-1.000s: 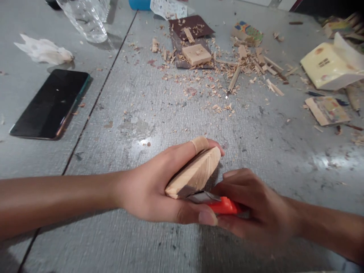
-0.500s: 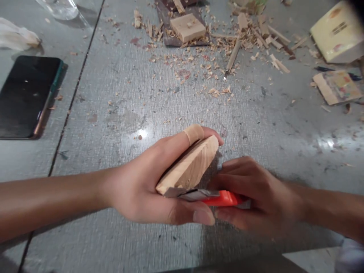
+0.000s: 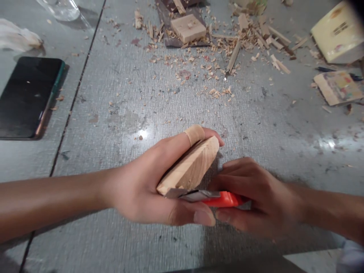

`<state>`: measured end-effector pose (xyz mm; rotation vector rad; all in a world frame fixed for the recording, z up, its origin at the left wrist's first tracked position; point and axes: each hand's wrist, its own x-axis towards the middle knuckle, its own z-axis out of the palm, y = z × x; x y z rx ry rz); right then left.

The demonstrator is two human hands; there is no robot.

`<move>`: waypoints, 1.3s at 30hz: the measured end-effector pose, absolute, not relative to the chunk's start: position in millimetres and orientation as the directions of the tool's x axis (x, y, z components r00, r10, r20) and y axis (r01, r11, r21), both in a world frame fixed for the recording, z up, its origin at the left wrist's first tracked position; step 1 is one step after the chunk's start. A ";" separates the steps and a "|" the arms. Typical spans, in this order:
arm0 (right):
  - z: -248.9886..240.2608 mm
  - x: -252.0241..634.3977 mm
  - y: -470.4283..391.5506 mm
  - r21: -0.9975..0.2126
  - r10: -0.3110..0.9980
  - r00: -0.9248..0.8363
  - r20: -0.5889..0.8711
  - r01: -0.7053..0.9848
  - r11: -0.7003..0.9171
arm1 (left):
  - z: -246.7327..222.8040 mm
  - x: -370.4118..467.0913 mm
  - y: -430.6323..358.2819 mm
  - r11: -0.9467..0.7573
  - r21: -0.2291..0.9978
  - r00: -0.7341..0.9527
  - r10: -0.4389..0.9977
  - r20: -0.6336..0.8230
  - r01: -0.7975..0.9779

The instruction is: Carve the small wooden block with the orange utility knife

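My left hand [image 3: 145, 189] grips a pale, rounded piece of wood [image 3: 190, 167] low over the grey table, with a plaster on the index finger lying along the wood's top edge. My right hand [image 3: 253, 197] holds an orange utility knife [image 3: 224, 199]. The knife's metal blade [image 3: 190, 195] lies against the lower near edge of the wood, just above my left thumb.
A black phone [image 3: 27, 96] lies at the left beside a crumpled tissue [image 3: 17, 38]. Wood shavings [image 3: 210, 72], a square wood block [image 3: 188, 27] on dark sandpaper and loose sticks [image 3: 233, 56] cover the far middle. A yellowish box [image 3: 338, 34] and a painted card [image 3: 338, 87] sit at the right.
The view has tilted down and shifted, so the table things sit higher in the frame. The blade has slid a little to the left along the wood's lower edge. Both hands keep their grip.
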<state>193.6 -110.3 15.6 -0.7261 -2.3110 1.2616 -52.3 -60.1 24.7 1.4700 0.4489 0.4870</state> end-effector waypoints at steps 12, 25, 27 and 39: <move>15.8 193.1 -110.9 -0.858 0.616 -0.782 0.096 0.249 0.449 | 24.0 -53.8 -60.6 0.022 0.999 0.824 0.566 0.007 -0.024; 15.0 194.1 -110.9 -0.863 0.615 -0.782 0.103 0.237 0.446 | 24.4 -52.0 -60.9 0.048 0.998 0.822 0.570 0.001 -0.035; 15.1 194.6 -111.1 -0.867 0.610 -0.787 0.095 0.236 0.439 | 23.6 -52.0 -60.5 0.049 0.999 0.828 0.561 -0.012 -0.019; 14.7 192.7 -112.4 -0.868 0.609 -0.787 0.102 0.229 0.440 | 22.1 -51.6 -59.2 0.024 0.998 0.836 0.548 0.041 -0.065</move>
